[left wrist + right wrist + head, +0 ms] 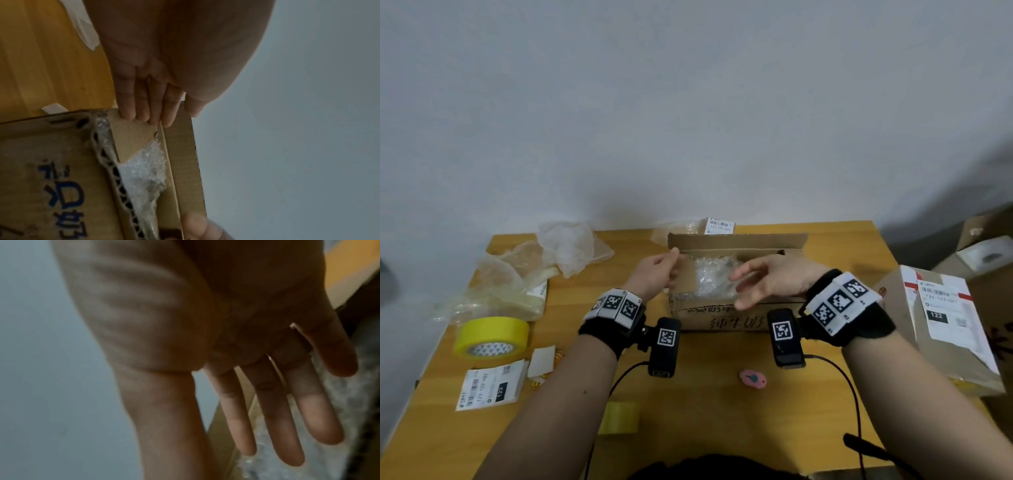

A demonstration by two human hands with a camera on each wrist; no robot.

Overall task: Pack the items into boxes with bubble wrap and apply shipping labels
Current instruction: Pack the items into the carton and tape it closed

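Observation:
An open brown cardboard box (736, 317) stands in the middle of the wooden table, with bubble wrap (710, 277) filling its inside. My left hand (672, 265) pinches the left corner of the raised far flap (736, 241). In the left wrist view its fingers (144, 107) lie on the inner side and the thumb sits behind the flap (185, 162). My right hand (743, 284) hovers over the box's right half, fingers (277, 426) straight and spread above the bubble wrap (349, 402), holding nothing.
A yellow tape roll (491, 337), shipping labels (489, 389) and crumpled plastic bags (524, 274) lie at the left. A small pink object (752, 379) and a yellow tape piece (619, 418) lie near me. A labelled parcel (941, 322) sits at the right edge.

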